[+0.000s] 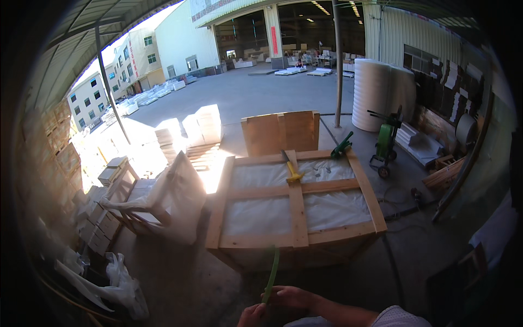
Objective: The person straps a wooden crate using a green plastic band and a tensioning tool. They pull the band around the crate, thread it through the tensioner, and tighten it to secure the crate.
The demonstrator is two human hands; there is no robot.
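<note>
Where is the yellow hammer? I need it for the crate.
The yellow hammer lies atop the wooden crate, on its centre slat near the far edge, left of the green tool.

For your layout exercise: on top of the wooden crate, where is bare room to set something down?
On the crate, both near panels between the cross slats are free, as is the far left one. The far right panel is crowded: hammer on the centre slat, green tool at the corner.

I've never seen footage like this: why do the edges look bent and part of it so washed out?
Head view: the fisheye lens bows straight edges near the black rim; hard sunlight blows out the white stacks left of the wooden crate; both hands, left hand and right hand, on the green strap, sit in shade.
</note>
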